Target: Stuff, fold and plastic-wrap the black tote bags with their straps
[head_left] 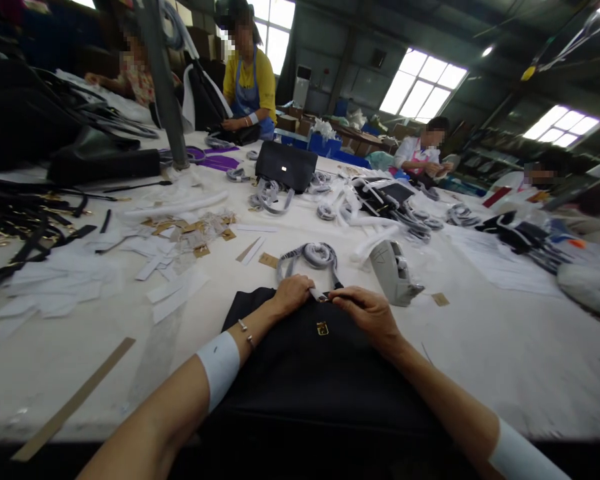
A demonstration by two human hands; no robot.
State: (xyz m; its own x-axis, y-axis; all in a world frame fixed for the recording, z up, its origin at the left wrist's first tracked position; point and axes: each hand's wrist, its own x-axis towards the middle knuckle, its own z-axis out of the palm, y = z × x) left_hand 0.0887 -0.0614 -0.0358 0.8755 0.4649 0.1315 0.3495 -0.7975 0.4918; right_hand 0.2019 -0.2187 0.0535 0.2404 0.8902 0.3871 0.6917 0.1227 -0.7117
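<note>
Together, hands (367, 310) pinch a wrapped strap (319, 293) at the black bag (300, 377).

from the black leather-look bag (300, 373), the white covered worktop (510, 360) gives wide bare room at three o'clock for a hand to pass. a chunky grey plastic dispenser (394, 270) obstructs two o'clock, a coiled grey wrapped strap (316, 252) twelve. a slanting grey metal pole (167, 87) stands at eleven; loose white paper strips (60, 283) clutter nine to ten.
</note>
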